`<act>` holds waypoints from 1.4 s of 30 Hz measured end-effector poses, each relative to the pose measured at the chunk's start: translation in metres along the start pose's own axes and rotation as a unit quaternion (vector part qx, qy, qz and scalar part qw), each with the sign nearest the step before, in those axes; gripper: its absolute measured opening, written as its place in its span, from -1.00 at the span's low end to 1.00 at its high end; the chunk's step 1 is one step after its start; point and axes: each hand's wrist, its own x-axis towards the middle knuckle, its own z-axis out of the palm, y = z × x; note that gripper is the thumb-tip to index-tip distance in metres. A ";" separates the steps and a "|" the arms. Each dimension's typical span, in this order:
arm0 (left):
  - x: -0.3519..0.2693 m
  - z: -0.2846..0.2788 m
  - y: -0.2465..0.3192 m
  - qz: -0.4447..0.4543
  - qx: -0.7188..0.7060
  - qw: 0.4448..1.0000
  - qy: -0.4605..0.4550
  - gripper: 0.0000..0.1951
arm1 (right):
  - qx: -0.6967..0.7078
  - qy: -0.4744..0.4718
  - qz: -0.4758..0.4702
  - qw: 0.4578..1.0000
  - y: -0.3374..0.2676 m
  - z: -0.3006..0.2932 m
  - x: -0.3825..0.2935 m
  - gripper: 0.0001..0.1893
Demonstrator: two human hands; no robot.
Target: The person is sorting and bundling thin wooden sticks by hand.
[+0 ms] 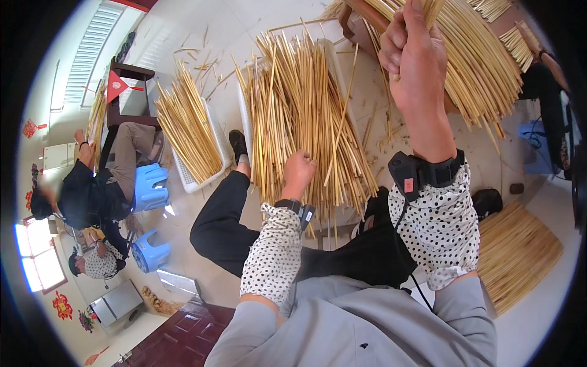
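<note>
A large heap of dry straw-coloured plant stalks [293, 110] lies in a white plastic basket [245, 114] before me. On its near part rests my left hand [300, 169], fingers curled at the stalks; whether it grips any does not show clearly. My right hand [415, 50] is raised at the upper right, closed around a bundle of stalks [431, 11] whose far end leaves the picture. Beyond and right of that hand, long stalks [481, 59] lie side by side in a broad layer on a wooden surface [371, 13].
A smaller white basket [208, 137] of stalks stands to the left. Blue plastic stools [151, 188] and seated people are farther left. Another person's arm [552, 69] shows at far right. A flat stalk mat [518, 257] lies at lower right; stalk scraps litter the floor.
</note>
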 end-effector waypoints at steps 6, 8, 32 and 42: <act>0.011 0.015 0.000 -0.048 0.103 0.991 -0.064 -0.76 | -0.021 0.028 0.038 0.999 -0.001 0.001 0.000 -0.62; 0.011 0.019 -0.006 -0.044 0.089 0.994 -0.040 -0.76 | 0.001 0.007 0.051 0.999 -0.001 0.002 0.001 -0.64; 0.007 -0.004 -0.035 -0.104 -0.126 0.982 -0.095 -0.80 | 0.011 -0.028 0.025 0.999 0.002 -0.011 -0.002 -0.72; 0.022 -0.052 -0.034 -0.178 -0.402 0.873 -0.208 -0.81 | -0.015 -0.016 0.054 0.998 -0.002 -0.002 -0.002 -0.60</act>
